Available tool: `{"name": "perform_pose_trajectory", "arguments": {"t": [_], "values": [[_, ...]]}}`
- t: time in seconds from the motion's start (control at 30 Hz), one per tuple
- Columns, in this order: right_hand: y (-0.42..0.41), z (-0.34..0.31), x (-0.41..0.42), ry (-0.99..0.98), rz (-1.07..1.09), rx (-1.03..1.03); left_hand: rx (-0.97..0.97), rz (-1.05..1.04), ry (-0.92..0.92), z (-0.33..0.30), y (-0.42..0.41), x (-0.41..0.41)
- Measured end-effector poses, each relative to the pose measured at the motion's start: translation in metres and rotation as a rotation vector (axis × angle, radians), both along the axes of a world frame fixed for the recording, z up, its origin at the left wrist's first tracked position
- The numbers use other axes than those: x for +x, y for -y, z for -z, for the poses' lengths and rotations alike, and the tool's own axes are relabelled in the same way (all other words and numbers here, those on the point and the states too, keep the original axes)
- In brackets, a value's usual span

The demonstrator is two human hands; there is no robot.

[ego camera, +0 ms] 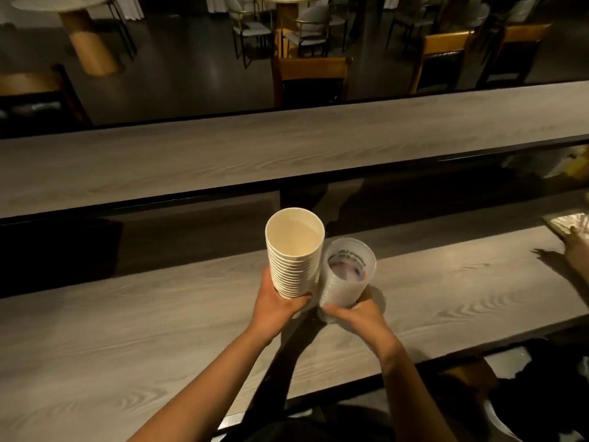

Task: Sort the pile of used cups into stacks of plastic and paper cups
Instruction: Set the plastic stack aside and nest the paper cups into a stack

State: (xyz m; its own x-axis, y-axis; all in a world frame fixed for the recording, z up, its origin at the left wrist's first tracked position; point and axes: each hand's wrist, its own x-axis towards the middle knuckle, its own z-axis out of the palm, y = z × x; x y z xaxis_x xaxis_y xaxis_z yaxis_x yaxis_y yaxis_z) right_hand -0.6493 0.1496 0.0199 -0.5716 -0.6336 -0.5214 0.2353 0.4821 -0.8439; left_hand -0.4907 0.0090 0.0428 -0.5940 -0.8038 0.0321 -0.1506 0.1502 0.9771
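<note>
Two stacks of cups are held side by side above the near counter (134, 330), a long grey wood-grain surface. The stack of paper cups (294, 253) is gripped near its base by the left hand (275, 306); its fingers (301, 300) are curled around the lowest cups. The stack is upright, with the white rims nested one above another and the pale inside of the top cup exposed.

The stack of plastic cups (347, 272) is gripped near its base by the right hand (355, 314), the thumb and fingers being clamped around the lower cups. This stack is shorter, translucent, and tilted slightly to the right. Blurred print is visible through the wall of the top cup; it cannot be read. The two stacks are touching or very nearly touching at mid-height; which cannot be told.

A second, higher counter (287, 148) runs parallel behind the first, separated by a dark gap. At the right edge of the near counter, another person's hand (578, 250) is seen beside a shiny flat item (564, 223). Chairs (312, 78) and round tables (63, 4) are located in the dim room beyond
</note>
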Motion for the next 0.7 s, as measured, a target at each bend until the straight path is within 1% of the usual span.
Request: {"name": "perform_pose_trajectory", "arguments": {"t": [0.1,0.23,0.43,0.53,0.7], "values": [[0.021,0.008,-0.021,0.030,-0.037,0.007,-0.003,-0.028,-0.019,0.000,0.001,-0.012],[0.061,0.010,-0.042,-0.088,-0.102,-0.108,0.000,-0.095,-0.003,-0.001,0.013,-0.019],[0.124,0.012,-0.066,-0.146,-0.161,-0.208,0.041,-0.242,0.011,-0.004,0.049,-0.042],[0.144,0.013,-0.073,-0.120,-0.164,-0.240,0.032,-0.259,0.015,-0.004,0.069,-0.051],[0.154,0.020,-0.078,-0.089,-0.168,-0.205,0.055,-0.252,0.059,0.006,0.088,-0.054]]}}
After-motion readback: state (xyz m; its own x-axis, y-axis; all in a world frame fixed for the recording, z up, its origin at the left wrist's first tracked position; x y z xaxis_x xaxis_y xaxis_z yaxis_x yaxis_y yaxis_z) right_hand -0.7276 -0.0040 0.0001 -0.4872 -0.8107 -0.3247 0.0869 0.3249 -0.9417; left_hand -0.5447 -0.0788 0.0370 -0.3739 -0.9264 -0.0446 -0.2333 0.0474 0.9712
